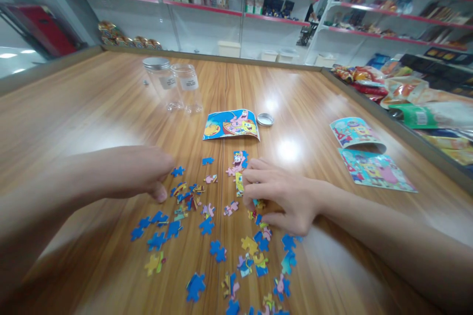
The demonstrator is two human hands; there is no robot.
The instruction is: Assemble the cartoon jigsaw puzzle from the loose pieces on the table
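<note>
Loose jigsaw puzzle pieces, many of them blue [207, 225], lie scattered over the wooden table. My left hand [142, 170] hovers left of them, near a small blue piece [178, 171]; its thumb hangs apart from the bent fingers, and no piece shows in it. Over the right part of the scatter, my right hand [279, 197] has its fingers curled down onto a puzzle piece [260, 204], mostly covered by the fingertips. Just left of those fingers are joined pieces with a pink figure [237, 161] and a yellow piece [239, 184]. A curved picture card [232, 124] stands beyond them.
Two clear jars stand at the back left, one with a lid [156, 63], the other an open jar [186, 83]. A round metal lid [265, 119] lies beside the card. A folded picture sheet [377, 167] is at the right. Packaged goods [424, 114] line the right edge.
</note>
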